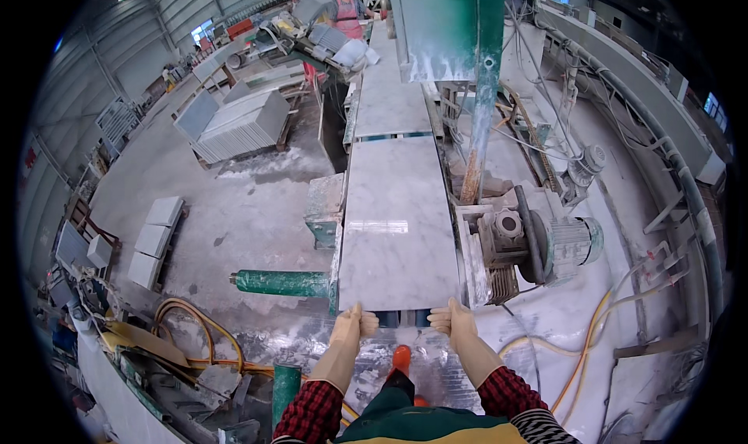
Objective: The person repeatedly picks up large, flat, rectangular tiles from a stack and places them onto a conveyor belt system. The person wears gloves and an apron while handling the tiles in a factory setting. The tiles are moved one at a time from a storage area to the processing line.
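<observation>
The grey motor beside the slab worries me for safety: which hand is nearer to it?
Right. The right hand grips the marble slab's near edge on the grey motor's side; the left hand grips farther away.

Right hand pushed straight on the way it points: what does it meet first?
The right hand already sits on the near edge of the marble slab, fingers pointing away along it. Going straight on, it meets only that slab; next in line, beyond a gap, lies a second slab.

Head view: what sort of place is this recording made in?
Most likely a stone-cutting workshop. Both gloved hands, left hand and right hand, grip the near edge of a white marble slab on a machine line, beside an electric motor and stacked cut slabs.
</observation>
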The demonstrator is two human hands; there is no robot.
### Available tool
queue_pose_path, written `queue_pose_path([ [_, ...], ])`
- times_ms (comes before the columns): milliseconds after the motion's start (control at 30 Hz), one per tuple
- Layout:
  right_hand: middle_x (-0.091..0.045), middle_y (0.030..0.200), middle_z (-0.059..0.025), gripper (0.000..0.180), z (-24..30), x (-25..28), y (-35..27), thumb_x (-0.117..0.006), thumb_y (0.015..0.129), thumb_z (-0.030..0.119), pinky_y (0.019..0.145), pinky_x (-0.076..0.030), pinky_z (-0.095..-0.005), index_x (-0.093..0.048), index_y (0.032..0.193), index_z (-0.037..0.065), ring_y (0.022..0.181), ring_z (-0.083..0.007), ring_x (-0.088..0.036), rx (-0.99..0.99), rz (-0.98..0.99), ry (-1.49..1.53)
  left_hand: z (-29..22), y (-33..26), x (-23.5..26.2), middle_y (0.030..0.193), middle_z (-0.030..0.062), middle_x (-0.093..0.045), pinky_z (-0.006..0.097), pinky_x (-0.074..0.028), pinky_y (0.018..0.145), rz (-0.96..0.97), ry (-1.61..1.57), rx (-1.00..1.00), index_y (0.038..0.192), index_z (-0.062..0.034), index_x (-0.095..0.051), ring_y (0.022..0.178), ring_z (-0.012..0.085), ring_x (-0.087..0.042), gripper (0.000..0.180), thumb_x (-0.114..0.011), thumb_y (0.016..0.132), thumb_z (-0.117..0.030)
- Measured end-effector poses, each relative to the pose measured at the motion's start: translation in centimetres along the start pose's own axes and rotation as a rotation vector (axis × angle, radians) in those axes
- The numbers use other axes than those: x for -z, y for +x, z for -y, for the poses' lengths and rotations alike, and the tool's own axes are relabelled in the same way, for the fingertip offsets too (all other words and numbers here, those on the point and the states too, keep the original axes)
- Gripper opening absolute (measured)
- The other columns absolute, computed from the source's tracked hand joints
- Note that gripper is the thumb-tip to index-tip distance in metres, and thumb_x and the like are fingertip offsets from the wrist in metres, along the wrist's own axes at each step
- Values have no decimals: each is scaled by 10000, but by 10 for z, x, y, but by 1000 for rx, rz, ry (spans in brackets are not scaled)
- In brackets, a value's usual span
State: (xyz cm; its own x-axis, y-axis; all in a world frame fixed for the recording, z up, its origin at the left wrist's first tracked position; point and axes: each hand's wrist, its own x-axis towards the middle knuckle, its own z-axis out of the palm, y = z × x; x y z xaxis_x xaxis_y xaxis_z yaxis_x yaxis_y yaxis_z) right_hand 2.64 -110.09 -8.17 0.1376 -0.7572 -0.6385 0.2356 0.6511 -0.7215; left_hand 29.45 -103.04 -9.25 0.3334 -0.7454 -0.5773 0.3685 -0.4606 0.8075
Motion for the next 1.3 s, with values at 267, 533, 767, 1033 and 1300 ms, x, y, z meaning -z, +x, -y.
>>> queue_pose_path([
  [267,-755,842,-189,576,27,-20,18,-389,1091,406,561,-545,-268,-717,987,-56,616,-219,-690,-70,-82,-78,-31,17,-10,852,157,-726,273,-586,625,-12,10,40,1002,61,-651,687,194,-695,529,-530,1047,-452],
  [533,-752,842,-203,580,40,-24,30,-388,1089,396,578,-562,-276,-711,982,-74,603,-224,-681,-104,-86,-103,-37,32,-10,826,149,-723,267,-583,622,-11,3,98,984,56,-672,672,190,-689,514,-518,1052,-430],
  [767,-749,837,-206,574,44,-28,35,-392,1084,387,579,-563,-281,-710,975,-78,594,-228,-673,-123,-99,-87,-41,37,-10,815,147,-723,268,-576,600,-8,-17,89,962,54,-668,651,180,-683,510,-519,1058,-424],
  [1033,-745,827,-202,573,44,-31,36,-398,1074,390,505,-525,-255,-708,981,-82,567,-209,-657,-122,-126,-117,-37,40,-17,801,149,-723,276,-571,577,-42,-38,65,960,62,-662,629,192,-682,507,-503,1059,-409],
  [1300,-741,854,-213,620,53,-17,63,-374,1077,437,428,-503,-252,-694,1039,-92,532,-217,-639,-117,26,-113,-45,53,-12,807,163,-728,293,-591,603,87,8,7,976,67,-673,621,203,-689,527,-460,1072,-405],
])
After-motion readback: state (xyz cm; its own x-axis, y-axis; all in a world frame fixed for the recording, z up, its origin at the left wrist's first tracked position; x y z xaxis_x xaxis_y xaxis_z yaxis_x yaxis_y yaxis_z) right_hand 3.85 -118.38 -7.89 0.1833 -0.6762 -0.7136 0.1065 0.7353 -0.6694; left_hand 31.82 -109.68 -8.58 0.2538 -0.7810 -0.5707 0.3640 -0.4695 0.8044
